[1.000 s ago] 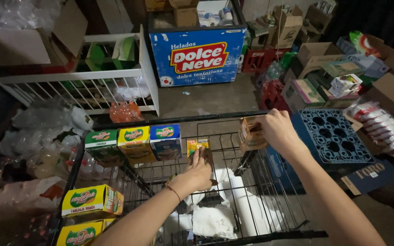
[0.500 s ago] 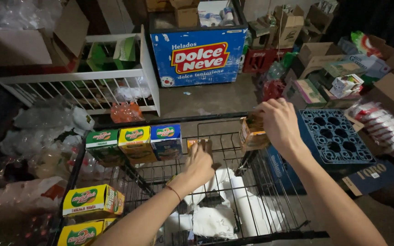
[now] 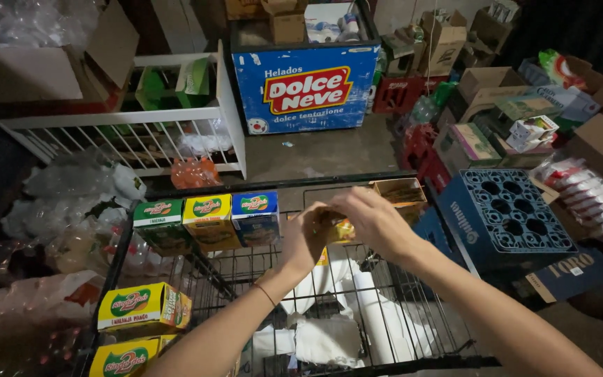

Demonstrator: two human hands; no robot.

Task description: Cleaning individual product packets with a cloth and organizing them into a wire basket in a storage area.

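Item in hand: small yellow packet (image 3: pixel 341 229), pinched between left hand (image 3: pixel 305 237) and right hand (image 3: pixel 375 222), both grips closed on it, above the middle of a black wire shopping cart (image 3: pixel 413 328)

Handling note, as judgement: best kept low over the basket with both thumbs on the packet's faces; a slip here likely drops it through to the white plastic bags (image 3: pixel 326 335) on the cart floor; wide mesh suggests laying small flat items flat rather than on edge

Cart contents: green carton (image 3: pixel 158 216), yellow carton (image 3: pixel 209 213) and blue carton (image 3: pixel 256 209) upright side by side along the far rail; open brown cardboard box (image 3: pixel 400 192) at the far right corner, just beyond the right hand; two yellow-green cartons (image 3: pixel 144 307) stacked at the near left edge

Room: dim storeroom with concrete floor (image 3: pixel 315 150); blue chest freezer (image 3: pixel 306 87) straight ahead, boxes on top; white railed rack (image 3: pixel 141 132) to the left, clear bagged bottles (image 3: pixel 71 202) heaped below it; blue plastic bottle crate (image 3: pixel 507 216) just right of the cart; cardboard boxes (image 3: pixel 497 91) and red crates (image 3: pixel 392 94) stacked beyond
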